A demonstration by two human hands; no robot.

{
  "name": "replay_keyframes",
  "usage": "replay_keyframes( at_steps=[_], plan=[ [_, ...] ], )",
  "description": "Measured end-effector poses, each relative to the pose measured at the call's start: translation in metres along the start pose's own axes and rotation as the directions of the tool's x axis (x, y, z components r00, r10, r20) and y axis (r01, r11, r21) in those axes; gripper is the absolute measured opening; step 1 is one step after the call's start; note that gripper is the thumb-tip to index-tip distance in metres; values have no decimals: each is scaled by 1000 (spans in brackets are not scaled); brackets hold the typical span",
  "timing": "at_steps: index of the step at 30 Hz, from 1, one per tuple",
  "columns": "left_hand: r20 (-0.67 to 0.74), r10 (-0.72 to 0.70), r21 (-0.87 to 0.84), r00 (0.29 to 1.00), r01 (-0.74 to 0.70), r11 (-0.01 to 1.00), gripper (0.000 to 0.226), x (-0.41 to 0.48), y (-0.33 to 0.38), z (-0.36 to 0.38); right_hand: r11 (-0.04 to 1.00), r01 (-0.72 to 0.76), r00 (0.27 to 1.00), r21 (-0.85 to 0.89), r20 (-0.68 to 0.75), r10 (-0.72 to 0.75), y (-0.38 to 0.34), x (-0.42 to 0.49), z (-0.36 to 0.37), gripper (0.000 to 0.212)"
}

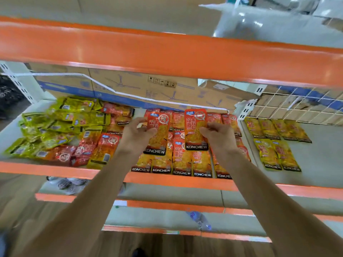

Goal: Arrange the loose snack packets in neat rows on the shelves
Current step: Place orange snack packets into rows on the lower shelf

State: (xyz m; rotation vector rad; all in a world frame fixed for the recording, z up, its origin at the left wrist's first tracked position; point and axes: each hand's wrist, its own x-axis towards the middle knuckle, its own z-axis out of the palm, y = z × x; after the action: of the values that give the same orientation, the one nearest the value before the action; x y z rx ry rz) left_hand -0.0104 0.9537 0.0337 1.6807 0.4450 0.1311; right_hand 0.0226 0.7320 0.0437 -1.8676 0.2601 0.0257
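Two red KONCHEW snack packets are up off the shelf, one in each of my hands. My left hand (138, 133) pinches the left packet (160, 135) by its upper left edge, thumb on the front. My right hand (218, 135) pinches the right packet (195, 129) by its right edge. Both hang upright with the label facing me and the black brand band at the bottom, side by side with a narrow gap between them.

I judge I am midway through placing. Directly beneath my hands lie the tidy red rows (181, 162), packets flat and edge to edge, the nearest black bands lined up along the orange front lip (55, 170) of the shelf. The next move calls for lowering each packet flat into a row, same way up, squared against its neighbours without nudging them. The film looks glossy and slippery, so a light pinch could let one slide.

Well to the left of my left hand sits the loose heap (61, 130) of green, yellow and red packets, not yet sorted. Further right of my right hand, yellow packets (278, 143) lie in two short rows.
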Motion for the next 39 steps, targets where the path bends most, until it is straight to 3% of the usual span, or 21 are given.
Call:
replay_keyframes(
  at_steps=[4,9,16,21,26,30,33,39],
  plan=[
    [71,63,96,995,-70,993,35,31,-1,14,997,-15,998,-71,-62,11,5,18,11,40],
    [101,121,201,988,-139,970,38,63,-9,49,970,-17,993,-242,-115,-11,22,51,17,33],
    [113,283,340,952,-305,889,38,100,-18,98,902,136,976,-411,-98,-192,34,99,24,33],
    [132,318,536,939,-337,774,33,125,-28,111,805,224,959,-549,-22,-281,46,122,28,30],
    [170,281,799,944,-299,521,50,137,-42,108,656,287,925,-698,23,-380,60,129,34,21],
    [303,442,752,844,-497,433,53,124,-41,101,498,399,887,-770,188,-422,59,113,28,33],
    [472,337,762,814,-569,309,55,117,-45,100,388,490,860,-781,362,-359,63,107,25,41],
    [522,243,788,818,-571,229,52,124,-44,106,396,464,881,-793,368,-297,61,119,30,41]
  ],
)
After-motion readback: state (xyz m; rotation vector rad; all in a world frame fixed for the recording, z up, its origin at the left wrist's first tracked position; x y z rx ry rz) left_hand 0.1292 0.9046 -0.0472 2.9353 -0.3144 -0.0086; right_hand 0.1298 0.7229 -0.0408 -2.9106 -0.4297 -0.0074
